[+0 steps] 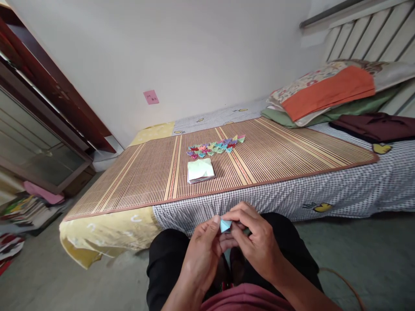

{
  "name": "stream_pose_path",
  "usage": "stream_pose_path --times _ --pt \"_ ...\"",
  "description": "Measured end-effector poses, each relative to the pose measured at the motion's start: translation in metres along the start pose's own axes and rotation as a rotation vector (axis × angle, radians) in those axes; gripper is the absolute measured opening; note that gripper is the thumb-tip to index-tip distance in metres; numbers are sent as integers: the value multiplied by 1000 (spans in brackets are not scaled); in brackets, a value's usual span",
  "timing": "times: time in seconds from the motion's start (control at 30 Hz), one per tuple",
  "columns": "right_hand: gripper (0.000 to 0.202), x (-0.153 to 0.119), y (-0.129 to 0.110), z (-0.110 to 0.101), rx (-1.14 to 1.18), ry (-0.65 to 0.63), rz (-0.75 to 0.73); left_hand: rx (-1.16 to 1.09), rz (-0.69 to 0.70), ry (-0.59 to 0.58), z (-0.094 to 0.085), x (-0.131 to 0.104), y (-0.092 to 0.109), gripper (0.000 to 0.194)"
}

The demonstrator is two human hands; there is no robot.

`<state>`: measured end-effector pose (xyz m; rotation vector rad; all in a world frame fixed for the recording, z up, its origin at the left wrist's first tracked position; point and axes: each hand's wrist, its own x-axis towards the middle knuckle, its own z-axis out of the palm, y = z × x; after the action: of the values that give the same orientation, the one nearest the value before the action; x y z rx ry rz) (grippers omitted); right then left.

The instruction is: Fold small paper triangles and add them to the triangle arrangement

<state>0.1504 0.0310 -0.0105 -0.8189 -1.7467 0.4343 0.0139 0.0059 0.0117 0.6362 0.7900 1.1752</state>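
Note:
A small piece of folded light-blue paper (225, 225) is held above my lap, between both hands. My left hand (207, 239) pinches its left side with the thumb on top and fingers beneath. From the right, the fingers of my right hand (254, 233) close on its other edge, partly hiding it. Beyond my hands, a stack of square paper sheets (200, 169) lies on the bamboo mat (145, 172), the top one pale green. Just behind the stack sit rows of small folded-paper figures (215, 147) in several colours.
The mat covers a bed with a checked sheet (227, 207) and a yellow cloth (116, 235) at its front edge. Folded bedding (330, 93) and a dark maroon cloth (376, 125) lie at the right. Against the wall is a pink paper note (151, 97). Books (24, 211) lie at the left.

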Motion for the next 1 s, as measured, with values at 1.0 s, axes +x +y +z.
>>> stream_pose_path --times 1.0 --pt "24 -2 4 7 231 -73 342 -253 -166 132 1 6 -17 17"
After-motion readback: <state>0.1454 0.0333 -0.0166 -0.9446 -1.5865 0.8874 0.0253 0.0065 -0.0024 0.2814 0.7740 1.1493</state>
